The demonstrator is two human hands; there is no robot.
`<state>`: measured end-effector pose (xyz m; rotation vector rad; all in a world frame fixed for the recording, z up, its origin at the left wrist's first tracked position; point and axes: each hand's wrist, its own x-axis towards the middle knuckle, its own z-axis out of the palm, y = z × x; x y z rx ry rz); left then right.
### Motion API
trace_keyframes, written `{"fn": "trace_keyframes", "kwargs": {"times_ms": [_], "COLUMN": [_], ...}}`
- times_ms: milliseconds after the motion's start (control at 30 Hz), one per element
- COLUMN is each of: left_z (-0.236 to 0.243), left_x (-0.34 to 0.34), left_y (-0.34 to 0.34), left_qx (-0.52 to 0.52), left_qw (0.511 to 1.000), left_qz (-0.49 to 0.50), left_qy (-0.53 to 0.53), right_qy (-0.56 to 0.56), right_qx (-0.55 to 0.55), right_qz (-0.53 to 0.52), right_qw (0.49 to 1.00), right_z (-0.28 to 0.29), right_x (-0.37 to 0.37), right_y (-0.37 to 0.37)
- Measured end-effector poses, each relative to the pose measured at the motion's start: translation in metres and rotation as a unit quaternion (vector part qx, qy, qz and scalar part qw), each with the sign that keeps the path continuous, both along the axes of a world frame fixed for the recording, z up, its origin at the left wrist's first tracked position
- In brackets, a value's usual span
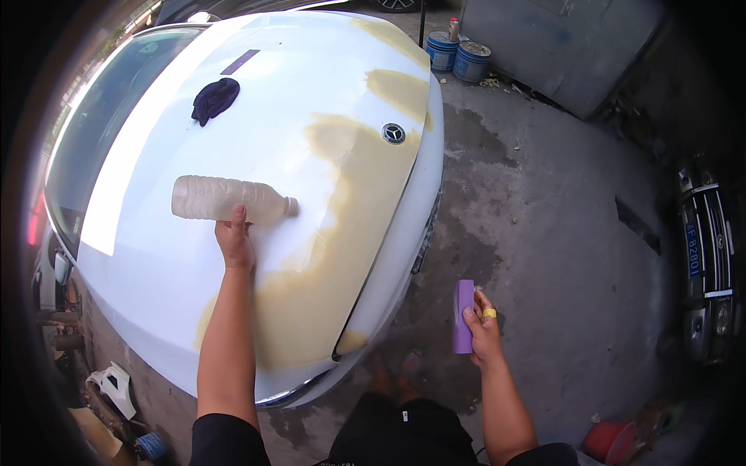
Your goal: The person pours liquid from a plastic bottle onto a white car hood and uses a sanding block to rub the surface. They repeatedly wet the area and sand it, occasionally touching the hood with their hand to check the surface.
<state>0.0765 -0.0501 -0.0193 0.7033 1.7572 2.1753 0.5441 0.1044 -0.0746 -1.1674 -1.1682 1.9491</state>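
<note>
My left hand [236, 239] is closed round a cloudy plastic bottle [221, 196], which lies sideways over the car hood with its cap end to the right. Whether the bottle touches the hood I cannot tell. The white hood [272, 93] carries tan filler patches [361, 186] along its front edge, around a round emblem [394, 133]. Off to the right, past the bumper, my right hand [485, 330] grips a purple sanding block [464, 317] held upright above the floor. A yellow band wraps one finger of that hand.
A dark bunched cloth [215, 101] and a purple strip [240, 62] lie on the hood. Blue buckets [472, 62] stand beyond the bumper by a grey metal panel [556, 46]. A loose front grille [709, 256] is at the far right, a red basin [610, 441] at lower right.
</note>
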Motion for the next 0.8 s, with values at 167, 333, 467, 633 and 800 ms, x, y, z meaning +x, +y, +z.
{"fn": "trace_keyframes", "kwargs": {"times_ms": [167, 333, 467, 633, 800], "left_z": [0.015, 0.049, 0.059, 0.066, 0.068], "left_x": [0.021, 0.07, 0.088, 0.121, 0.147], "left_y": [-0.008, -0.047, -0.078, -0.107, -0.121], "left_qx": [-0.059, -0.081, -0.18, -0.215, -0.254], "left_qw": [0.996, 0.984, 0.861, 0.811, 0.789], "left_qz": [-0.014, -0.156, -0.192, -0.229, -0.278], "left_qy": [0.058, -0.019, 0.436, 0.494, 0.486], "right_qy": [0.006, 0.102, 0.231, 0.385, 0.369], "right_qx": [-0.074, -0.125, -0.193, -0.318, -0.391], "right_qz": [0.03, 0.095, 0.189, 0.247, 0.265], "right_qw": [0.997, 0.982, 0.935, 0.831, 0.8], "right_z": [0.033, 0.076, 0.093, 0.107, 0.063], "right_x": [0.019, -0.025, -0.069, -0.123, -0.128], "right_y": [-0.022, -0.051, -0.067, -0.097, -0.109]}}
